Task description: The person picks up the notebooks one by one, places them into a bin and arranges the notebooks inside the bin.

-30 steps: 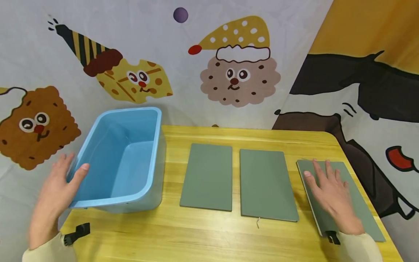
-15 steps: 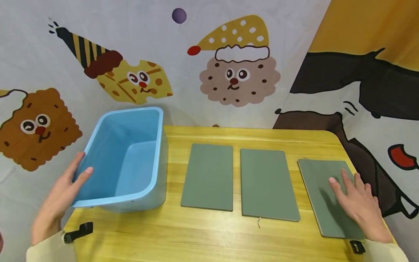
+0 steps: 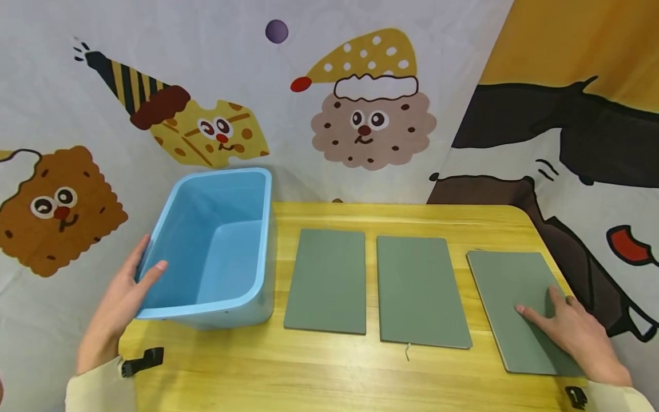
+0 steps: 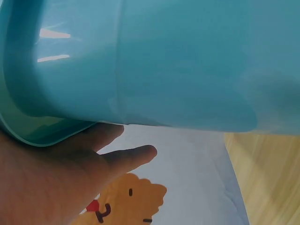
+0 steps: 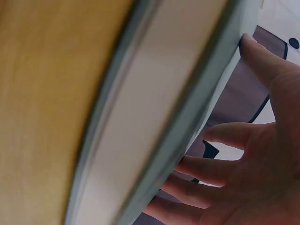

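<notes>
My left hand point(image 3: 118, 312) grips the left rim of a light blue plastic bin point(image 3: 231, 316), thumb over the inside and fingers against the outer side. Inside, the bin holds nothing. In the left wrist view the fingers point(image 4: 131, 159) reach under the rim along the outer wall. A green hardcover notebook point(image 3: 515, 286) lies flat at the table's right. My right hand point(image 3: 579, 337) touches it, with the thumb on the cover and the other fingers at its right edge. The right wrist view shows its pale page edge and spread fingers point(image 5: 211, 168) against the cover.
Two more green notebooks lie side by side mid-table, a left one point(image 3: 325, 280) and a middle one point(image 3: 422, 292) with a ribbon poking out below. The wooden table point(image 3: 334, 377) backs onto a cartoon-printed curtain point(image 3: 293, 131).
The left hand has closed on the bin's rim, and the bin has shifted right. The right hand has moved right across the notebook and come down at its right edge.
</notes>
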Tool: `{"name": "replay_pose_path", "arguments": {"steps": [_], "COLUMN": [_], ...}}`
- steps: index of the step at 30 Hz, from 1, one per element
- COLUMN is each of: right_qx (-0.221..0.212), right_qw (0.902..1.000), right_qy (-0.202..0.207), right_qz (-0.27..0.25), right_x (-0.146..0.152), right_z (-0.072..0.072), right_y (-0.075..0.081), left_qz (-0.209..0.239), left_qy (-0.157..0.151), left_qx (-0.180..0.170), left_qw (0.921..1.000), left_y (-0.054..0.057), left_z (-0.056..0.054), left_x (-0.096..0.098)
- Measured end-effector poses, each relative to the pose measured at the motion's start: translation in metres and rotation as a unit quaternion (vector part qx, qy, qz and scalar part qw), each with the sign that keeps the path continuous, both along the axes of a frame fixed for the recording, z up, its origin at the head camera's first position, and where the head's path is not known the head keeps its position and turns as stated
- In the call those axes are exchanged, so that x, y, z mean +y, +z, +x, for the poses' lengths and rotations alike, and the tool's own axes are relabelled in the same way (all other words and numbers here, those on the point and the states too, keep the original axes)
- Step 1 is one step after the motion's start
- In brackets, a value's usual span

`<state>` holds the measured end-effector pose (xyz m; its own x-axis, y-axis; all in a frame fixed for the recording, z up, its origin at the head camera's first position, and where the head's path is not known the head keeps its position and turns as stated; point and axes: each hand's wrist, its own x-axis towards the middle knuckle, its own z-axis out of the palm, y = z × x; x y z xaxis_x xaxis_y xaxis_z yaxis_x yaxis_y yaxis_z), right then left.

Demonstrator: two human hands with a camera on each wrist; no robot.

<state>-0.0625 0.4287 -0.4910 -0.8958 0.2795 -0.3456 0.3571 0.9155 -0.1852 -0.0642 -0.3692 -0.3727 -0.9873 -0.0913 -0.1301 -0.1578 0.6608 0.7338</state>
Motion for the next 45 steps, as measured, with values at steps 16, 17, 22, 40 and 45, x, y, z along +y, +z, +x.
{"name": "replay_pose_path", "arguments": {"steps": [16, 17, 22, 40, 45], "right_qx": [-0.03, -0.038, -0.044, 0.07, 0.125], "right_qw": [0.9975, 0.9966, 0.9936, 0.9636, 0.9475], "right_qy": [0.047, 0.058, 0.096, 0.041, 0.027], "right_qz": [-0.042, -0.045, -0.04, -0.255, -0.293], "right_x": [0.03, 0.032, 0.04, 0.028, 0.016], "right_z": [-0.009, -0.009, -0.01, 0.025, 0.033], "right_y": [-0.002, -0.001, 0.002, 0.019, 0.023], "left_qz": [-0.07, -0.072, -0.069, -0.066, -0.058], "left_qy": [-0.025, -0.026, -0.029, -0.025, -0.022], "left_qx": [0.046, 0.047, 0.048, 0.052, 0.043], "left_qw": [0.9962, 0.996, 0.9961, 0.9961, 0.9971], "left_y": [-0.003, -0.003, -0.004, -0.004, -0.003], "left_z": [-0.005, -0.005, -0.004, -0.002, -0.003], "left_x": [0.007, 0.007, 0.007, 0.009, 0.009]}}
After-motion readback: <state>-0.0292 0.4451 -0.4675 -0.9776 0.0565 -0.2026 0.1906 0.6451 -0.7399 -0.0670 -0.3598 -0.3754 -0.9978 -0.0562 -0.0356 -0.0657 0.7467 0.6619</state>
